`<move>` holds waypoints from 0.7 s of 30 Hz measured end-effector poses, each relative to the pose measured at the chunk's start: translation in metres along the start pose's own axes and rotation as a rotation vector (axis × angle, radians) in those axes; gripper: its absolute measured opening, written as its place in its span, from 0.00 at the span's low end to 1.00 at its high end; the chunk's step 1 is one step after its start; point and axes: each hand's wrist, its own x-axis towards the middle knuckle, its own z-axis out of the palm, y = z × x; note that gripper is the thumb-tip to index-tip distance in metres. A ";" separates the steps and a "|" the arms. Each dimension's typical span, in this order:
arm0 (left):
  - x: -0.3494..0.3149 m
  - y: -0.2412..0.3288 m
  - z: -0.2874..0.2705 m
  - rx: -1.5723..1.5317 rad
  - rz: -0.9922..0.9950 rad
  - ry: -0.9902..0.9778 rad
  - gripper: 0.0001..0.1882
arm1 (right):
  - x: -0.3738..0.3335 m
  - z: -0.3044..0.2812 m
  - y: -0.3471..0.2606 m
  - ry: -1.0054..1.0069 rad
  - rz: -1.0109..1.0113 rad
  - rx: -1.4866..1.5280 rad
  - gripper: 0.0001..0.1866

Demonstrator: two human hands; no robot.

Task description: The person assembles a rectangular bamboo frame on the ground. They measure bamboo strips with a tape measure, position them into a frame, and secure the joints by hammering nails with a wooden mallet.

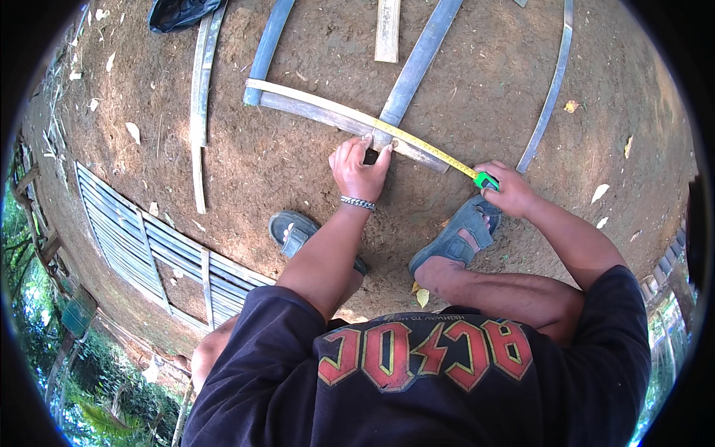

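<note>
Measuring looks partway: the tape is drawn out along the crosspiece and over 1 slat, and is not yet wound in. The right hand is clamped on the case, so the tape leaves it and runs toward the left hand. That hand's thumb and finger stand apart at the slat's lower end, just below the tape; I cannot tell whether they grip.

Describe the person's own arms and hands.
The left hand is ungloved, with a grey, chain-like bracelet below it. The right hand is ungloved too, with no band visible. Short, loose, dark sleeves leave both forearms bare.
</note>
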 end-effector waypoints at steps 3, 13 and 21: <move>0.000 0.000 0.000 0.003 0.001 0.001 0.20 | -0.001 0.000 0.000 0.005 -0.003 0.000 0.25; 0.001 0.001 0.000 -0.007 -0.005 -0.005 0.20 | -0.001 0.001 0.000 0.004 0.002 0.009 0.26; 0.001 0.000 0.000 -0.015 -0.012 -0.006 0.20 | 0.000 0.000 0.000 -0.001 -0.008 0.002 0.26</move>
